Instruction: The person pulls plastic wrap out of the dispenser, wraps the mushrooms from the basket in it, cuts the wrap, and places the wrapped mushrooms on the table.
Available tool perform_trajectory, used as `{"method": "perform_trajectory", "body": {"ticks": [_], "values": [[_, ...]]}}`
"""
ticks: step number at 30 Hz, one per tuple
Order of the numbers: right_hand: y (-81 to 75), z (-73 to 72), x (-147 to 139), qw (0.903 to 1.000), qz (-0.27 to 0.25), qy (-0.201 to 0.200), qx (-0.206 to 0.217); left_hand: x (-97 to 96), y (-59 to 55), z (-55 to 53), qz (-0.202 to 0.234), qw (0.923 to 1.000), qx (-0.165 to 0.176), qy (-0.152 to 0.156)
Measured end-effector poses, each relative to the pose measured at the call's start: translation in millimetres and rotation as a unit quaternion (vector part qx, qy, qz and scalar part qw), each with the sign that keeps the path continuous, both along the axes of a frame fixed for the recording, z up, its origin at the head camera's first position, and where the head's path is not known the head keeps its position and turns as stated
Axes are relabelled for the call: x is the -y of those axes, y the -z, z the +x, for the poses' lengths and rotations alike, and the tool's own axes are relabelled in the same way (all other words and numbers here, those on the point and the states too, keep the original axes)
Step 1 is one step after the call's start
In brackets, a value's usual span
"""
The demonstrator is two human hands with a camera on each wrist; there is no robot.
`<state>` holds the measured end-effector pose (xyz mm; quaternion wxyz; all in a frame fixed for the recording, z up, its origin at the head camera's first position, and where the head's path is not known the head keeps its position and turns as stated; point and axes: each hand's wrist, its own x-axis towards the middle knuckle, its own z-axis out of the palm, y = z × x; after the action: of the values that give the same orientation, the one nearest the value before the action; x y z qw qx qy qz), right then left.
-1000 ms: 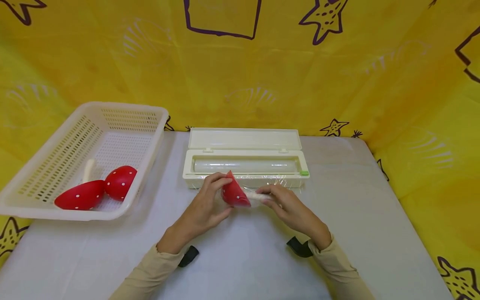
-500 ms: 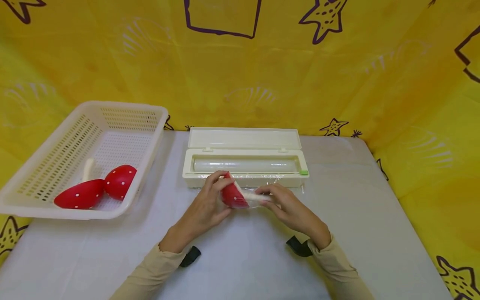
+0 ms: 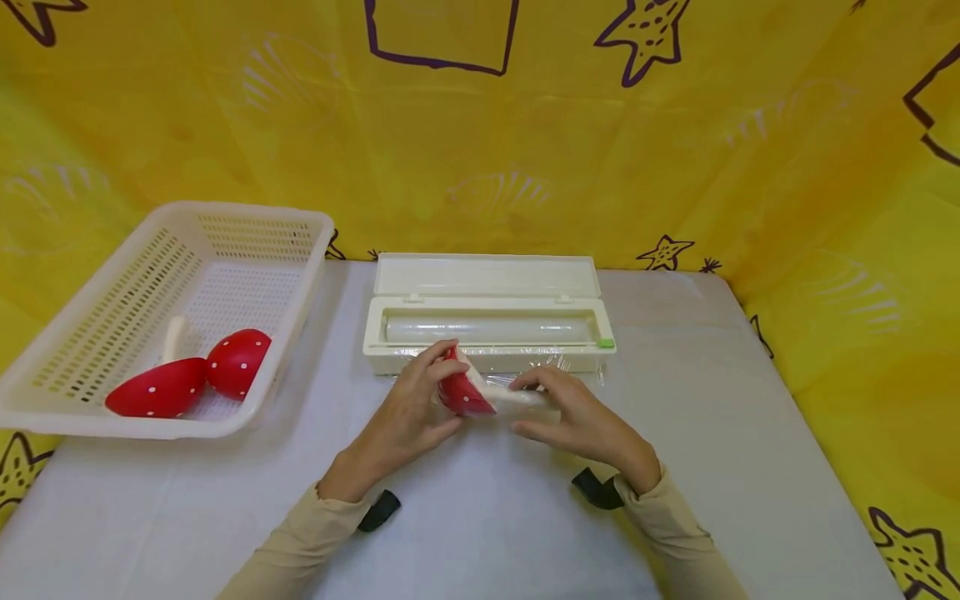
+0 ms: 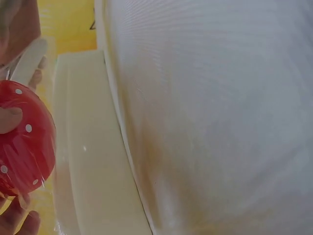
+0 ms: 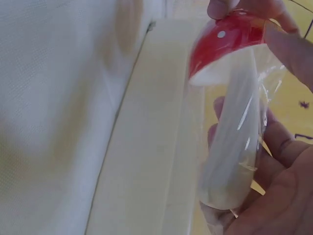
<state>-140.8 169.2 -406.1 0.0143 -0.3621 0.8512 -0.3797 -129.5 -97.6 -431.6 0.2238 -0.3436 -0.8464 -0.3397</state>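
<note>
A toy mushroom (image 3: 467, 395) with a red, white-dotted cap and white stem is held over the table in front of the wrap box. Clear plastic film (image 5: 248, 122) lies round its stem and cap, wrinkled and shiny. My left hand (image 3: 405, 412) grips the cap, thumb below and fingers above; in the left wrist view a fingertip presses the dotted cap (image 4: 29, 142). Around the stem (image 5: 230, 147), my right hand (image 3: 581, 421) has its thumb and fingers spread apart. In the right wrist view its fingers lie behind the stem and film.
Behind the hands stands a cream wrap box (image 3: 487, 361), lid up, with a film roll (image 3: 487, 328) inside. At left, a white basket (image 3: 300, 292) holds more red-capped toy mushrooms (image 3: 157, 389). A yellow patterned cloth (image 3: 480, 133) hangs behind the table (image 3: 697, 400).
My right thumb has moved away from the stem, so the hand has loosened from its pinch. The cap has turned slightly in my left hand, showing more of its pale underside.
</note>
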Motion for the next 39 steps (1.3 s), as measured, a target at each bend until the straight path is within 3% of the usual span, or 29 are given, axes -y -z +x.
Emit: {"method": "perform_trajectory", "body": {"ticks": [9,13,17,22,25,31,39], "values": [[-1.8,-2.6,1.7,0.996,-0.028,0.054,-0.066,1.0,-4.4,-2.3,0.026,0.9996,0.012,0.004],[-6.3,-3.7,-1.4,0.9922,-0.052,0.075,-0.085,-0.4,-6.5,-6.2,0.041,0.9991,-0.002,0.003],[-12.3,-5.6,-4.0,0.9888,-0.053,0.09,-0.106,-1.2,-10.9,-9.9,0.052,0.9985,-0.008,-0.013],[-20.7,-8.6,-4.7,0.9875,-0.051,0.096,-0.115,-1.2,-17.7,-14.0,0.062,0.9974,0.007,-0.036],[-24.8,-11.0,-4.4,0.987,-0.046,0.098,-0.118,-0.8,-21.5,-16.6,0.071,0.9966,0.029,-0.032],[-27.7,-17.3,-3.4,0.9843,-0.054,0.092,-0.14,-1.2,-29.1,-21.5,0.111,0.9853,0.13,0.005],[-31.8,-27.7,-1.5,0.9833,-0.076,0.09,-0.139,-2.8,-39.2,-32.3,0.127,0.9815,0.143,0.002]]}}
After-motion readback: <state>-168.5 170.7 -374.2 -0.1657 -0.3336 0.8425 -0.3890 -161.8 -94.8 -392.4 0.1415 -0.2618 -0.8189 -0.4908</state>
